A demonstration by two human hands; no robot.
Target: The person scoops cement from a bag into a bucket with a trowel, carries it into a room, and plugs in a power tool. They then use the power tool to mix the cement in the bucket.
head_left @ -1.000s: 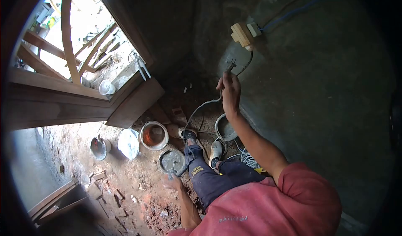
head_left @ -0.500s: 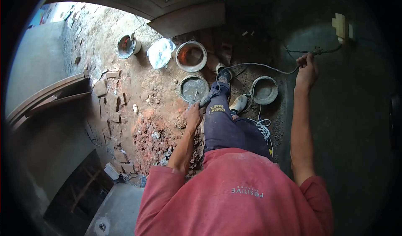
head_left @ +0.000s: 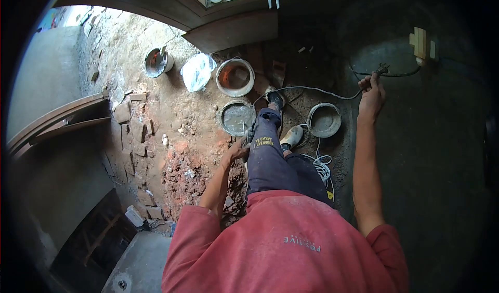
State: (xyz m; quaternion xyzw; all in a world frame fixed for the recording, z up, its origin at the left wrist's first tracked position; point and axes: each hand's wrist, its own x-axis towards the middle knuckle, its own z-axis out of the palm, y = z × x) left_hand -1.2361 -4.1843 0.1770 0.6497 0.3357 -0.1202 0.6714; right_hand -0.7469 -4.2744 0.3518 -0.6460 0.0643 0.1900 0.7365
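Near the right wall, my right hand point(head_left: 371, 98) pinches a grey cord point(head_left: 322, 89) at its end. Just past the fingertips is a tangled dark joint point(head_left: 383, 68) on a black cable point(head_left: 403, 75), which runs to a pale yellow fitting point(head_left: 418, 42) on the wall. By my knee, my left hand point(head_left: 238, 151) is closed around a dark hand tool point(head_left: 250, 135), mostly hidden by the hand and trouser leg. A thin pale shaft stands beside the tool in a bucket of grey mix point(head_left: 238, 118). The grey cord passes close by my shin.
More buckets stand around: one with a reddish inside point(head_left: 235, 91), a smaller one point(head_left: 157, 64) and one by the right wall point(head_left: 324, 134). A white plastic bag point(head_left: 198, 72), a coiled white cable point(head_left: 322, 169), rubble point(head_left: 179, 176) and broken bricks point(head_left: 136, 129) lie on the dirt floor.
My right hand has shifted slightly left and toward me, still holding the cord. The left hand stays at the tool by my knee. The whole view has tilted a little.
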